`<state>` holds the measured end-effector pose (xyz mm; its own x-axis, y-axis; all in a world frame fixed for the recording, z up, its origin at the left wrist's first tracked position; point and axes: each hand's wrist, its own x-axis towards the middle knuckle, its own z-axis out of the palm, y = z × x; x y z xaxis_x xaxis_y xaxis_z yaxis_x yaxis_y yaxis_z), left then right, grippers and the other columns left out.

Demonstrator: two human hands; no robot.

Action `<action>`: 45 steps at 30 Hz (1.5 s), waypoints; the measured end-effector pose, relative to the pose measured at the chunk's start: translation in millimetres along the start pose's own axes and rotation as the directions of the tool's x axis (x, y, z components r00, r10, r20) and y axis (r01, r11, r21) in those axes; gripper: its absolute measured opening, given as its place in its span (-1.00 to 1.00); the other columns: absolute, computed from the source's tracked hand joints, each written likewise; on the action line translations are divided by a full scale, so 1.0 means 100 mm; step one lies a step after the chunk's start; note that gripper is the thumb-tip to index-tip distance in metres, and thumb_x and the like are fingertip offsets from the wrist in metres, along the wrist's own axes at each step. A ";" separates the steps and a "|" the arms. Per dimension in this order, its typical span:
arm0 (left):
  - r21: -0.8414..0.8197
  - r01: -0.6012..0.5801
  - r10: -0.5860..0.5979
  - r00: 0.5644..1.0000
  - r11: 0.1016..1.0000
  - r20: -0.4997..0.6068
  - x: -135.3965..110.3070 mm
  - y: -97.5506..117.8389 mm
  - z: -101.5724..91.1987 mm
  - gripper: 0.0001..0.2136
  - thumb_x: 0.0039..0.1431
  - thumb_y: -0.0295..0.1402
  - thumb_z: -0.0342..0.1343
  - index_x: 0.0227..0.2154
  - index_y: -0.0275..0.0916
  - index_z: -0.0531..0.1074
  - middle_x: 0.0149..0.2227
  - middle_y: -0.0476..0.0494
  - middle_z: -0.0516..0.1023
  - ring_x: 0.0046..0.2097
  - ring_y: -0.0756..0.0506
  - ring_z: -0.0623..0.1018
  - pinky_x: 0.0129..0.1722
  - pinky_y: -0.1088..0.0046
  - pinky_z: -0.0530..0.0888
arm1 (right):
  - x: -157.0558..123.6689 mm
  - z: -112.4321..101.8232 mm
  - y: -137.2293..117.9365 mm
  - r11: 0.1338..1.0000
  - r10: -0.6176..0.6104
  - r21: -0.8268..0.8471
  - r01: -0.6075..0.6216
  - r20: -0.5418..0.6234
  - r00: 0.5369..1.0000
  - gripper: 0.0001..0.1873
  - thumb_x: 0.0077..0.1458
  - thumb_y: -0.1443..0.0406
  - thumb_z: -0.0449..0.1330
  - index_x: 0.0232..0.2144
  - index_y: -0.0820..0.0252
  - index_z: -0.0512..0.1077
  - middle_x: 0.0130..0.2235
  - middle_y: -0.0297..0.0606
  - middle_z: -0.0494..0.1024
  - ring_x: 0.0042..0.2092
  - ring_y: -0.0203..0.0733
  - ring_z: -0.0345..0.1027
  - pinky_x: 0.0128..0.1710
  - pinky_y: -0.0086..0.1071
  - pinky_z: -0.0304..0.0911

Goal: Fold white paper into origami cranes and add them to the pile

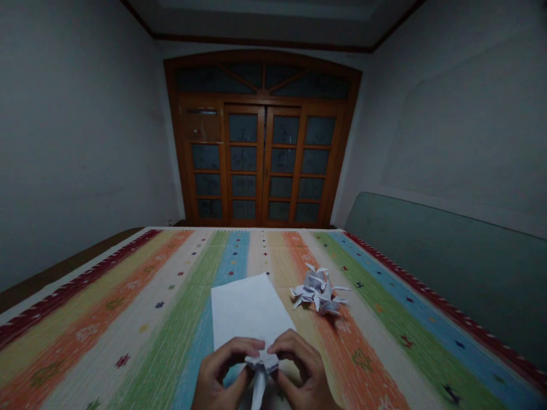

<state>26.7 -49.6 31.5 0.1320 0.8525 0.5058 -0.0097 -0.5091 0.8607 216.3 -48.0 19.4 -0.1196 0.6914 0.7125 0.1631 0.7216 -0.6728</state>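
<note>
No readable text or labels.

A woven cotton rug [376,347], striped lengthwise in green, blue, orange, yellow and cream, dotted with small stitched stars and edged in dark red bands, covered a long flat surface: a table or a bed, the view could not settle which. On it lay a plain white rectangular paper sheet [248,307], set at a slight angle, and just to its right, not touching it, a spiky heap of folded white paper pieces [318,290] — sharp points jutting out all round.
</note>
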 end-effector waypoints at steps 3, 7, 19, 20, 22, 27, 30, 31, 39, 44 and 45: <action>0.034 -0.081 0.081 0.997 0.996 0.011 0.00 -0.01 -0.01 -0.88 0.22 -0.26 0.28 -0.37 -0.17 0.63 -0.27 -0.20 0.74 -0.21 -0.20 0.72 -0.20 0.41 0.65 | 0.00 0.00 0.02 0.998 -0.054 -0.025 0.053 -0.030 0.998 -0.93 0.20 0.27 0.29 -0.26 0.12 0.57 -0.37 -0.23 0.60 -0.34 -0.14 0.53 -0.34 -0.37 0.42; 0.107 -0.190 0.189 0.982 0.976 0.019 0.00 -0.03 -0.02 -0.91 0.23 -0.40 0.23 -0.37 -0.15 0.61 -0.30 -0.16 0.73 -0.21 -0.19 0.71 -0.14 0.35 0.63 | -0.02 0.00 0.05 0.996 -0.085 -0.028 0.084 -0.049 0.995 -0.93 0.21 0.31 0.28 -0.25 0.11 0.58 -0.35 -0.22 0.62 -0.31 -0.13 0.55 -0.32 -0.37 0.44; 0.093 -0.154 0.160 0.985 0.984 -0.065 -0.07 -0.19 0.01 -0.84 0.20 -0.45 0.27 -0.17 -0.13 0.60 -0.03 -0.20 0.61 -0.08 -0.17 0.67 -0.17 0.48 0.65 | -0.14 0.12 0.20 0.955 0.249 0.168 -0.242 -0.021 0.968 -0.93 0.13 0.30 0.34 -0.36 0.20 0.57 -0.40 -0.19 0.65 -0.36 -0.14 0.58 -0.33 -0.43 0.49; 0.086 -0.124 0.130 0.989 0.989 -0.067 -0.08 -0.21 0.01 -0.84 0.20 -0.43 0.28 -0.16 -0.13 0.60 -0.02 -0.21 0.60 -0.07 -0.17 0.67 -0.17 0.48 0.65 | -0.15 0.12 0.21 0.947 0.276 0.177 -0.268 -0.023 0.961 -0.89 0.12 0.27 0.35 -0.38 0.20 0.56 -0.41 -0.19 0.64 -0.37 -0.14 0.58 -0.34 -0.43 0.49; 0.067 -0.060 0.064 0.996 0.996 -0.057 -0.10 -0.26 0.02 -0.82 0.18 -0.40 0.29 -0.15 -0.14 0.59 -0.08 -0.18 0.62 -0.12 -0.16 0.68 -0.17 0.47 0.65 | -0.16 0.13 0.23 0.936 0.309 0.184 -0.300 -0.022 0.951 -0.83 0.11 0.21 0.37 -0.39 0.20 0.55 -0.42 -0.20 0.63 -0.37 -0.15 0.56 -0.34 -0.42 0.48; 0.004 0.135 -0.135 0.990 0.991 -0.033 -0.10 -0.33 0.03 -0.87 0.12 -0.35 0.29 -0.25 -0.19 0.58 -0.29 -0.11 0.66 -0.24 -0.15 0.67 -0.17 0.42 0.63 | -0.17 0.14 0.25 0.923 0.315 0.225 -0.312 0.021 0.949 -0.76 0.12 0.13 0.37 -0.40 0.19 0.54 -0.37 -0.19 0.60 -0.32 -0.13 0.54 -0.32 -0.37 0.47; -0.072 0.192 -0.192 0.981 0.979 0.011 -0.05 -0.31 0.05 -0.89 0.11 -0.31 0.31 -0.33 -0.21 0.56 -0.35 -0.09 0.63 -0.26 -0.15 0.64 -0.21 0.44 0.59 | -0.17 0.14 0.26 0.927 0.305 0.210 -0.311 0.062 0.950 -0.79 0.09 0.17 0.39 -0.39 0.19 0.53 -0.37 -0.22 0.58 -0.32 -0.14 0.52 -0.31 -0.37 0.44; -0.105 0.205 -0.203 0.979 0.973 0.035 -0.03 -0.30 0.06 -0.88 0.10 -0.30 0.33 -0.35 -0.21 0.55 -0.36 -0.08 0.62 -0.27 -0.15 0.63 -0.22 0.44 0.58 | -0.17 0.14 0.27 0.930 0.304 0.192 -0.313 0.073 0.950 -0.80 0.08 0.19 0.39 -0.38 0.19 0.53 -0.37 -0.22 0.59 -0.32 -0.14 0.51 -0.30 -0.37 0.43; -0.203 0.317 -0.300 0.947 0.926 0.114 0.07 -0.32 0.02 -0.71 -0.09 -0.18 0.49 -0.44 -0.22 0.54 -0.40 -0.03 0.58 -0.28 -0.13 0.57 -0.23 0.45 0.50 | -0.13 0.09 0.26 0.971 0.212 0.089 -0.222 0.106 0.971 -0.82 0.10 0.19 0.38 -0.38 0.18 0.56 -0.41 -0.26 0.59 -0.36 -0.17 0.48 -0.34 -0.40 0.34; -0.330 0.463 -0.386 0.881 0.823 0.275 -0.02 -0.62 -0.01 -0.53 -0.09 -0.01 0.46 -0.25 -0.17 0.44 -0.47 0.04 0.55 -0.60 0.06 0.41 -0.57 0.61 0.37 | -0.04 -0.02 0.21 0.998 0.051 0.040 -0.055 0.095 0.994 -0.80 0.29 0.25 0.17 -0.20 0.13 0.60 -0.33 -0.22 0.62 -0.29 -0.16 0.51 -0.27 -0.38 0.35; -0.346 0.489 -0.394 0.865 0.801 0.310 -0.04 -0.67 0.00 -0.49 -0.12 -0.02 0.48 -0.24 -0.16 0.40 -0.49 0.06 0.54 -0.65 0.10 0.33 -0.61 0.62 0.35 | -0.03 -0.03 0.22 0.999 0.043 0.016 -0.045 0.077 0.996 -0.82 0.28 0.27 0.18 -0.19 0.12 0.60 -0.34 -0.23 0.61 -0.29 -0.17 0.51 -0.27 -0.39 0.34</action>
<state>26.6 -19.2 -28.0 0.4257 0.9013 0.0798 -0.2862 0.0505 0.9568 223.4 -34.3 3.1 -0.1875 0.7226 0.6654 0.1524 0.6906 -0.7070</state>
